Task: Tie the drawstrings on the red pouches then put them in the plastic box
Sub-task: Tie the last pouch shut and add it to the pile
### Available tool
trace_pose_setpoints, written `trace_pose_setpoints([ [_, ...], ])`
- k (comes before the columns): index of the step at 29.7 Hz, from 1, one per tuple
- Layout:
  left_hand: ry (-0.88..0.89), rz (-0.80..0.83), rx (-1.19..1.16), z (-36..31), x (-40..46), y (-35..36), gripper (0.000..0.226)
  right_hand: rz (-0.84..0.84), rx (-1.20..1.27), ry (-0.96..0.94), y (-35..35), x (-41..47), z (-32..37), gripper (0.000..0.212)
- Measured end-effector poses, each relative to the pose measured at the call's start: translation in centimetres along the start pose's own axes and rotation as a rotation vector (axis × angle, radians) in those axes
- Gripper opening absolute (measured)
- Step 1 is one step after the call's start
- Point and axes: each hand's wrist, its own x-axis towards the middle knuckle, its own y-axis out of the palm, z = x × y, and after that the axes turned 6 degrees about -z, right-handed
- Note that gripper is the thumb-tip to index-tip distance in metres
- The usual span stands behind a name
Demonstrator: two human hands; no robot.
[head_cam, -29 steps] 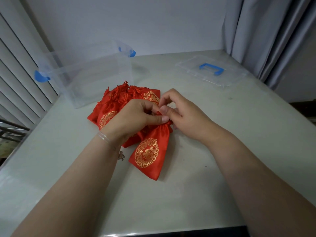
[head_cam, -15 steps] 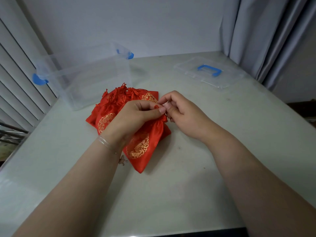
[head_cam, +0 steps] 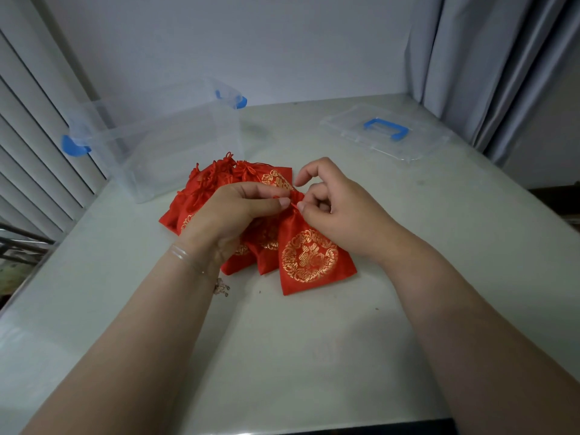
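- Red satin pouch (head_cam: 309,257) lies flat on the worktop (head_cam: 314,356) just under my two hands, gold emblem up, its gathered neck between my fingertips.
- My left hand (head_cam: 233,215) pinches the neck and cord with thumb and forefinger; my right hand (head_cam: 334,202) pinches the drawstring at the same spot, forefinger lifted and curled above it.
- Whether a knot is formed yet I cannot tell; the cord is too small and partly hidden by my fingers.
- By my judgement the task is at its start: this pouch is mid-tie, and the pile (head_cam: 219,186) of pouches beyond and beneath my left hand waits untied or unsorted.
- The box (head_cam: 150,142) beyond my left hand looks empty, so nothing is packed; its lid (head_cam: 384,133) lies well beyond my right hand.
- Against half a second ago, the pouch has swung from slanting under my left wrist to lying toward my right, emblem fully showing, and my right forefinger has risen off the neck.
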Motion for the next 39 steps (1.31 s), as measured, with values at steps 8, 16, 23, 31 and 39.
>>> trace_pose_setpoints([
  [8,0.252,0.02,0.195,0.0,-0.5,0.5,0.011,0.02,0.053,0.105,-0.8,0.7,-0.8,0.027],
  [16,0.432,-0.073,0.403,1.1,0.0,1.1,0.013,0.125,0.156,0.398,-0.9,0.5,-0.6,0.015],
  [23,0.434,-0.096,0.628,1.4,0.0,1.2,0.016,-0.018,-0.182,0.172,0.2,0.2,-0.3,0.008],
  [31,0.468,-0.133,0.747,1.6,0.0,0.9,0.012,-0.047,-0.248,0.102,0.8,0.3,-0.7,0.011],
  [39,0.793,-0.178,0.787,2.0,0.3,1.3,0.012,-0.042,0.207,0.382,0.2,0.9,-1.4,0.011],
])
